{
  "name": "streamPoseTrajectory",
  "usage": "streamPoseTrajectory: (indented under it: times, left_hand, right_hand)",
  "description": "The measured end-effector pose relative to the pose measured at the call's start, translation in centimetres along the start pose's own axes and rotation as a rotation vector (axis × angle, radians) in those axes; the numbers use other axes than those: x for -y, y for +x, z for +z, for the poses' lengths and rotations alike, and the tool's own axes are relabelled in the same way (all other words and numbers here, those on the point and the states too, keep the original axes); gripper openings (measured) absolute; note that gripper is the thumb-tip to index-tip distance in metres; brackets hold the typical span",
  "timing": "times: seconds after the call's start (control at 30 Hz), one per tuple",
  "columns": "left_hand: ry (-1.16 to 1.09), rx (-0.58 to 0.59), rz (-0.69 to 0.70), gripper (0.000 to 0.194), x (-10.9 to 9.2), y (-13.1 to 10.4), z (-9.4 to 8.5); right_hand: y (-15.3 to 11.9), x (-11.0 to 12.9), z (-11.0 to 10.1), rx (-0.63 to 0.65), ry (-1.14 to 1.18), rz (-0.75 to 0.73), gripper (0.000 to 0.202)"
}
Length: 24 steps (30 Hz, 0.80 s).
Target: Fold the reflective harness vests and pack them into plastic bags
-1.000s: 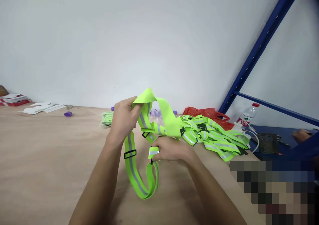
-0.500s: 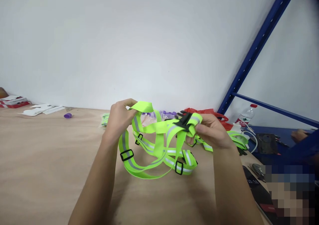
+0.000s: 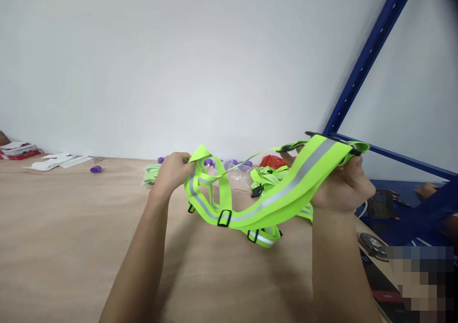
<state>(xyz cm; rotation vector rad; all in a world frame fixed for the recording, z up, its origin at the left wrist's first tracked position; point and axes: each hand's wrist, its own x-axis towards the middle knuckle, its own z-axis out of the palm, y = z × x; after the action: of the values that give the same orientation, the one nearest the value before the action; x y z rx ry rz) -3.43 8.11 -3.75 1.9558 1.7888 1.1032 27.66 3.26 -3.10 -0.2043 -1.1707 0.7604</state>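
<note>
A neon green strap harness (image 3: 286,192) with grey reflective stripes and black buckles hangs between my two hands above the wooden table (image 3: 71,246). My left hand (image 3: 174,172) pinches one loop of it at the left. On the right, my right hand (image 3: 339,182) is closed round the other end, where a black clip shows over the fingers; the bands partly hide those fingers. The straps sag in the middle, with black slide buckles low on them. Behind them lies another green strap bundle (image 3: 266,176) with a black clip.
Purple caps and clear bags (image 3: 234,165) lie by the wall, near a red bag (image 3: 272,161). A packed green strap (image 3: 151,174) is behind my left hand. White papers (image 3: 53,161) lie far left. At right are a blue frame (image 3: 368,58) and another person's hand (image 3: 426,191).
My right hand has moved right and slightly up, drawing the harness out wider. The left hand keeps its loop, shifted slightly. The green bundle behind is more exposed.
</note>
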Motion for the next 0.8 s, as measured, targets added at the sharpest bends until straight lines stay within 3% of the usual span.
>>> streamPoseTrajectory:
  times: [0.33, 0.53, 0.7, 0.8]
  left_hand:
    - [-0.406, 0.26, -0.052, 0.033, -1.0, -0.3, -0.3]
    - [-0.337, 0.25, -0.04, 0.029, -1.1, -0.4, 0.0]
    - [-0.436, 0.317, -0.019, 0.01, -1.3, -0.5, 0.3]
    - [-0.511, 0.325, -0.025, 0.012, -1.4, -0.4, 0.5]
  right_hand:
    - [-0.6, 0.3, 2.4, -0.03, -0.078, 0.191, 0.026]
    - [-1.3, -0.7, 4.0, 0.029, -0.093, 0.269, 0.033]
    - [-1.6, -0.8, 5.2, -0.012, -0.021, 0.299, 0.04]
    - [-1.7, -0.9, 5.6, -0.02, 0.013, 0.294, 0.04]
